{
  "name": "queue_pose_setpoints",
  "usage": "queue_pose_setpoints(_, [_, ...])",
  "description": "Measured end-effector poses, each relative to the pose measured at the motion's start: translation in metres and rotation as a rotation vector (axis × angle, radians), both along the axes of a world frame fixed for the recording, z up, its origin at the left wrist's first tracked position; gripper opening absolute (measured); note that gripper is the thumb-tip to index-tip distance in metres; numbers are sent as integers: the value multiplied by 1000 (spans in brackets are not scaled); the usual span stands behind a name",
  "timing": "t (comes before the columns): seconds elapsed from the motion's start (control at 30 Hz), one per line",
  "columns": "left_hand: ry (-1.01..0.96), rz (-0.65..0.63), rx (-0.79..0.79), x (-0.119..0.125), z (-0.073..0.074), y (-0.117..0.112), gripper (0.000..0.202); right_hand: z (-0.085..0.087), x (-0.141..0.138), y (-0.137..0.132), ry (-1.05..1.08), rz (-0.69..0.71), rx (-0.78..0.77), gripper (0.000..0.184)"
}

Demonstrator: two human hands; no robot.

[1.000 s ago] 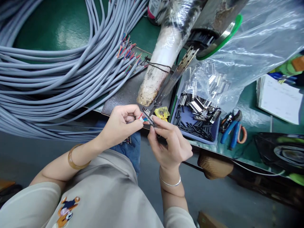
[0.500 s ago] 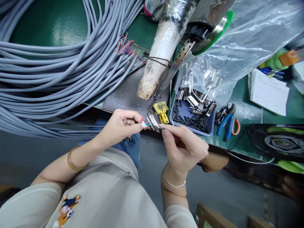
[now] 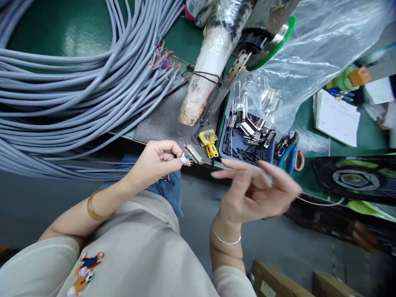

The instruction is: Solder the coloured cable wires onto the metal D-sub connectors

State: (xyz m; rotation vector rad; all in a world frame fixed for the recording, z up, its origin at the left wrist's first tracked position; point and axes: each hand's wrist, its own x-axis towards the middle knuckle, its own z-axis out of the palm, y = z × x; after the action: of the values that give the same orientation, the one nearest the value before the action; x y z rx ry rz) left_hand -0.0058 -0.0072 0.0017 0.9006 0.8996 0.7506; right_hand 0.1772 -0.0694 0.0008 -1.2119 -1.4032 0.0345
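Note:
My left hand (image 3: 162, 159) is closed in a pinch on a cable end, with thin coloured wires (image 3: 189, 160) fanning out past the fingertips. Right beside those wires is a metal multi-pin connector (image 3: 193, 153), at the bench's front edge; whether any wire is joined to it I cannot tell. My right hand (image 3: 258, 192) is apart from the connector, slightly blurred, its fingers spread with nothing visible in them. Just behind the connector lies a yellow clip-like tool (image 3: 211, 149) on a yellow pad. Above it, a soldering iron (image 3: 224, 93) points down toward the connector.
Grey cables (image 3: 77, 99) with stripped ends cover the left bench. A blue tray (image 3: 269, 153) holds connectors and black sleeves, partly under a plastic bag (image 3: 324, 53). Blue-handled pliers (image 3: 289, 156), a paper pad (image 3: 337, 117) and a black fan-like device (image 3: 355, 179) are at right. A solder spool (image 3: 278, 45) stands behind.
My right hand has let go of the connector and moved right, its fingers spreading. The connector stays beside the wires that my left hand holds. The view has shifted slightly.

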Motion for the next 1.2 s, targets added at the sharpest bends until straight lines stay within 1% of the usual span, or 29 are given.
queue_pose_setpoints(0.03, [2, 2, 7, 0, 0, 0, 13, -4, -1, 0, -82, 13, -29, 34])
queue_pose_setpoints(0.1, [9, 12, 25, 1, 0, 1, 13, -10, -4, 2, -214, 61, -98, 28])
queue_pose_setpoints(0.17, [14, 30, 47, 2, 0, 3, 14, -14, -6, 5, -272, 118, -135, 23])
queue_pose_setpoints(0.23, [9, 53, 65, 4, 0, 6, 14, -16, -8, 9, -260, 149, -151, 20])
queue_pose_setpoints(0.43, [2, 126, 102, 10, 3, 16, 17, -17, -11, 21, -234, 144, -129, 20])
queue_pose_setpoints(0.73, [65, 160, 132, 12, 5, 23, 18, -16, -10, 31, -188, 166, -131, 18])
queue_pose_setpoints(0.9, [46, 152, 135, 12, 10, 25, 18, -10, -10, 32, -265, 142, -85, 20])
queue_pose_setpoints(1.07, [-5, 118, 137, 10, 7, 27, 19, -12, -9, 30, -410, 119, -24, 20])
queue_pose_setpoints(1.2, [3, 106, 125, 11, 5, 25, 21, -16, -9, 32, -382, 119, -29, 20])
